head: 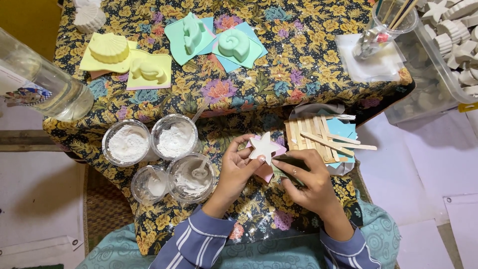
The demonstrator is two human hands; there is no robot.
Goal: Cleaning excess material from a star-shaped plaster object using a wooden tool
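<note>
**White plaster star held over the floral table**

Holding a white star-shaped plaster cast (263, 146) between thumb and fingertips, the left hand (238, 167) is closed on the star's lower left edge, the cast tilted up toward the camera. The right hand (306, 182) is curled around a small dark folded piece (289, 164), possibly sanding paper, pressed just beside the star's lower right point. Directly beneath the star lies a pink square sheet (269, 169), partly hidden by both hands.

All places below are taken from the star. Just to its right sits a bundle of pale wooden sticks (318, 139) lying on blue square sheets (343, 130). To its left stand four round clear tubs of white powder and paste (157, 159), the nearest holding a small white spoon (199, 172). Well above it, on the black and yellow floral tablecloth (298, 69), rest mint-green shell-shaped casts (234, 44) on green and blue squares. Farther up and left are pale yellow shell casts (109, 48) on yellow squares. Far to the upper right stands a clear plastic cup of sticks (393, 17), beside a clear bin of unpainted white casts (458, 35). A clear bottle (45, 79) lies far left.
</note>
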